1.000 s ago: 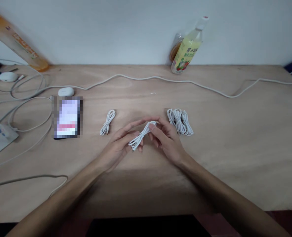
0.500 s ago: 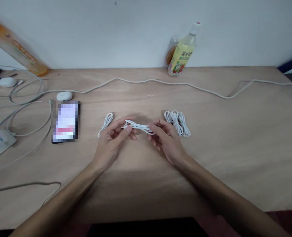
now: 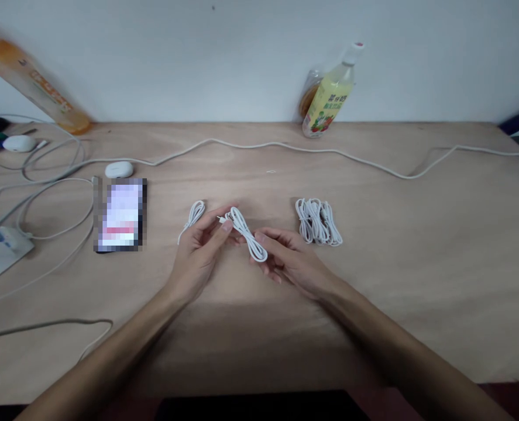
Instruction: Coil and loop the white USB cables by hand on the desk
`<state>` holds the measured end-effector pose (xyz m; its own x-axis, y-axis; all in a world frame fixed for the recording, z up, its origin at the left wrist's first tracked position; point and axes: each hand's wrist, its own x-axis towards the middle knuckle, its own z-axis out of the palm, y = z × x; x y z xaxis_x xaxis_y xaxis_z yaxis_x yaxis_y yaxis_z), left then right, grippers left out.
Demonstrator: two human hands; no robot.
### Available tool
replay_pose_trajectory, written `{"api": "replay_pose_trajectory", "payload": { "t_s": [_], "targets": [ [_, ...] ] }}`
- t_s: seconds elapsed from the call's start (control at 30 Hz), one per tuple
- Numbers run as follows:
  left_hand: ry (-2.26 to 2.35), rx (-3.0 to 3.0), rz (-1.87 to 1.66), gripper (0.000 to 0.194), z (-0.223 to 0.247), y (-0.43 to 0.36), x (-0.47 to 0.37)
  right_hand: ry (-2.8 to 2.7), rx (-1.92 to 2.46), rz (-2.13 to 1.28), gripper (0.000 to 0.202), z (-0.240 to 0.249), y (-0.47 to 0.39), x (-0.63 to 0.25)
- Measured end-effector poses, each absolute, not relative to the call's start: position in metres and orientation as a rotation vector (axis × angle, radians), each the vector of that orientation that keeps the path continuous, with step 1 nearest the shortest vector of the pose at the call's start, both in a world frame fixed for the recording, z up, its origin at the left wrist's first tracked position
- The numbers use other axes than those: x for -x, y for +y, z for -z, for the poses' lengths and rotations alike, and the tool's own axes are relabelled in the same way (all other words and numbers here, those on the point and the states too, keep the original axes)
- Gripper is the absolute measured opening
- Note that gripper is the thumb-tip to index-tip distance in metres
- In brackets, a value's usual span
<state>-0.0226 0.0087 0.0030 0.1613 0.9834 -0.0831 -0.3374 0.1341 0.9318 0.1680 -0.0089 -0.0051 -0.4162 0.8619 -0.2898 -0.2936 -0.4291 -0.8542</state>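
A white bundled cable (image 3: 247, 234) is held between my two hands above the desk, slanting down to the right. My left hand (image 3: 202, 248) pinches its upper left end, where a plug tip sticks out past the thumb. My right hand (image 3: 288, 254) grips the lower right part of the loops between thumb and fingers. Just behind my left hand lies another white coiled cable (image 3: 195, 213), partly covered by the hand. To the right of my right hand, several white cable bundles (image 3: 318, 222) rest side by side.
A phone (image 3: 122, 215) and a white earbud case (image 3: 119, 169) lie left. One long white cable (image 3: 259, 146) crosses the wooden desk (image 3: 417, 263). A yellow-labelled bottle (image 3: 329, 99) and an orange bottle (image 3: 35, 88) lean at the wall. Loose cords (image 3: 57, 175) tangle at far left.
The held cable bundle has turned from nearly level to a steep slant, its right end now lower and its loops facing me. My right hand has dropped slightly. The view has shifted a little.
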Motion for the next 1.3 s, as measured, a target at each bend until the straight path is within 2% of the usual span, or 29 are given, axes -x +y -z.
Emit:
{"api": "replay_pose_trajectory", "payload": {
  "t_s": [0.37,0.47,0.67,0.77,0.93,1.1,1.3],
  "targets": [
    [1.053,-0.994,-1.111,0.042,-0.0017,0.0085,0.0235,-1.073,0.989,-1.896,0.043,0.0052,-0.0083,-0.1683],
    [1.061,-1.009,-1.085,0.038,-0.0034,0.0077,0.0236,-1.113,1.003,-1.881,0.043,0.005,-0.0096,-0.1679],
    [0.981,-1.065,-0.995,0.018,-0.0076,0.0067,0.0228,-1.094,1.063,-1.833,0.046,0.0056,-0.0113,-0.165],
    [0.967,-1.075,-0.975,0.018,-0.009,0.0063,0.0223,-1.07,1.058,-1.822,0.049,0.0075,-0.0107,-0.1634],
    [0.961,-1.114,-0.975,0.017,-0.0105,0.0056,0.0232,-1.01,1.034,-1.787,0.041,0.0073,-0.011,-0.1626],
    [0.94,-1.125,-0.939,0.025,-0.0073,0.005,0.0239,-0.939,1.071,-1.626,0.037,0.0073,-0.0102,-0.1638],
    [0.863,-1.041,-0.868,0.034,-0.0052,0.0034,0.023,-0.934,1.047,-1.601,0.036,0.0095,-0.0072,-0.164]
  ]
}}
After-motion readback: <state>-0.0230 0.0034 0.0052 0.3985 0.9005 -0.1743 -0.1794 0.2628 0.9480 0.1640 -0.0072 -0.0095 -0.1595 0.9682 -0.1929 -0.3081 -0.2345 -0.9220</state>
